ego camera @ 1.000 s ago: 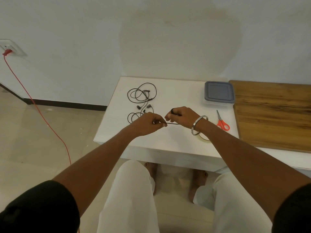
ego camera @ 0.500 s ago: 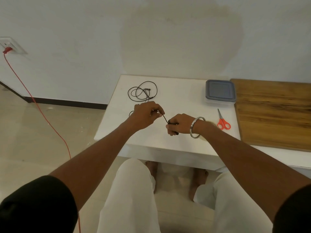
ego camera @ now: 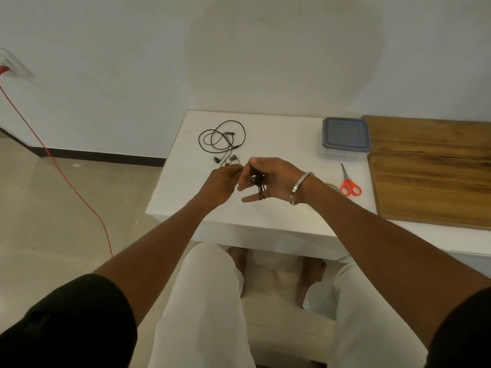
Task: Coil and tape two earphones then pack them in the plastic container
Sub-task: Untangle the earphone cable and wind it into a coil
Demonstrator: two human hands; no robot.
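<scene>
The first earphone cord (ego camera: 259, 185) is being wound round the half-open right hand (ego camera: 273, 180), fed by the pinching left hand (ego camera: 223, 179); tape is likely needed next.

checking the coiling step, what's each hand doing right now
Left hand: pinches the earphone cable.
Right hand: has that cable wound round its fingers, little finger straight.

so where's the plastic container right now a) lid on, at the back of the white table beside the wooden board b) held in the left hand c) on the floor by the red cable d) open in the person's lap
a: the plastic container sits with its grey lid on, at the far side of the white table, right next to the wooden board and beyond the scissors.
</scene>
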